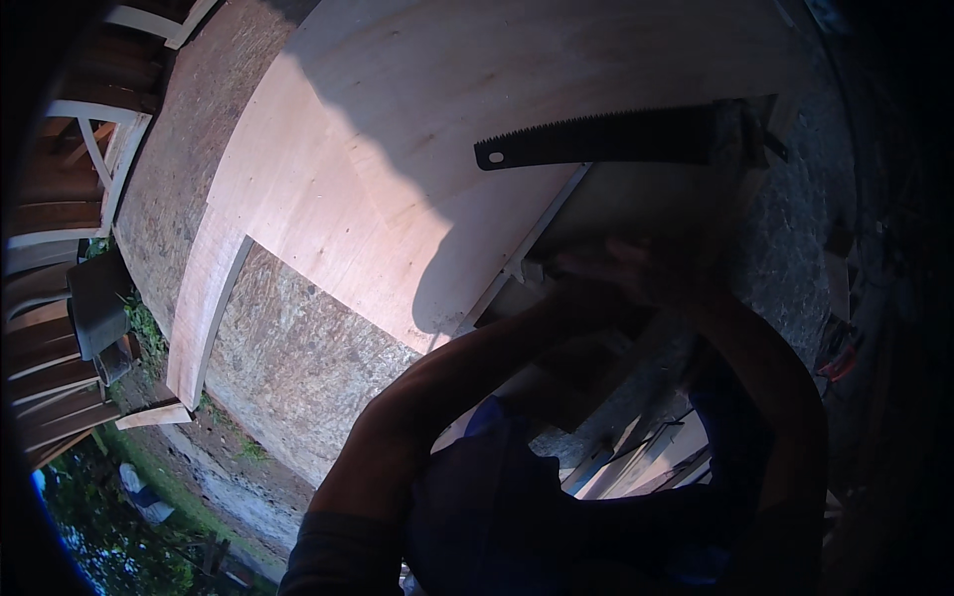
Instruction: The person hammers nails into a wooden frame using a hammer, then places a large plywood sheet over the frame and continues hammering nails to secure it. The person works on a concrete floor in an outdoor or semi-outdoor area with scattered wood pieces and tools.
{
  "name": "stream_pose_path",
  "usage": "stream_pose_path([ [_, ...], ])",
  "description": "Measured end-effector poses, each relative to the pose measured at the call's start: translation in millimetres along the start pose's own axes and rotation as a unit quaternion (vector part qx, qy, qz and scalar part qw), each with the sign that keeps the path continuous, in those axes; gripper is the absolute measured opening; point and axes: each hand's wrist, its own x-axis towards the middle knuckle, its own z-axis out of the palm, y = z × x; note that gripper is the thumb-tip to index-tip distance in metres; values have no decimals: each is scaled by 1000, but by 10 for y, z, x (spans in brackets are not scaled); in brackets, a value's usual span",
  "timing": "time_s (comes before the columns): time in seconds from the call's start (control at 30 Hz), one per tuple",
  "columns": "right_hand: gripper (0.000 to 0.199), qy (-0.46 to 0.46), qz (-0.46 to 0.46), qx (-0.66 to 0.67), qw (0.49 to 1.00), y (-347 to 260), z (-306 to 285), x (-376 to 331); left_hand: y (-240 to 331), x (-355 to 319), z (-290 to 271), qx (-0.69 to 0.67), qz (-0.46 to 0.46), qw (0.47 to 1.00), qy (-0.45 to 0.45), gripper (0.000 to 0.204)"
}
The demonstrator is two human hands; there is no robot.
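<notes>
In deep shadow right of the centre, my two hands are close together over the edge of a large plywood sheet [368, 189]. My right hand [636, 268] points leftward with its fingers drawn together, seemingly around something too dark to make out. My left hand [596, 303] lies just below it, its fingers hidden in the dark. Beside the fingertips, a small pale piece [529, 270] touches a thin straight strip [537, 233] along the sheet's edge. Above the hands, a handsaw [596, 139] lies flat, teeth facing away; its handle end is in shadow.
A narrow board [207, 298] extends from the sheet's left side over rough, stony ground [298, 328]. Stacked timber frames [70, 199] and a grey container [99, 303] stand at the far left. A red item [840, 360] lies at the right. Long strips [646, 462] lie near my body.
</notes>
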Motion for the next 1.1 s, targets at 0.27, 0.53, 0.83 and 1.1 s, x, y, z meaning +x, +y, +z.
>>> stream_pose_path([
  [0.27, 76, 58, 31, 171, 983, -68, -111, -7, -99, -22, -10, -7, 20, 995, 99, 25],
  [0.53, 75, 135, 5, 166, 977, -62, 246, -76, -22, 60, -115, 37, 27, 995, -83, 24],
  [0.83, 63, 167, 71, 179, 967, -269, -223, 20, -60, -6, -18, -51, 28, 995, 78, 25],
  [1.1, 54, 456, 398, 390, 694, -832, -323, 163, -324, -391, -1923, -174, -120, 962, 172, 16],
])
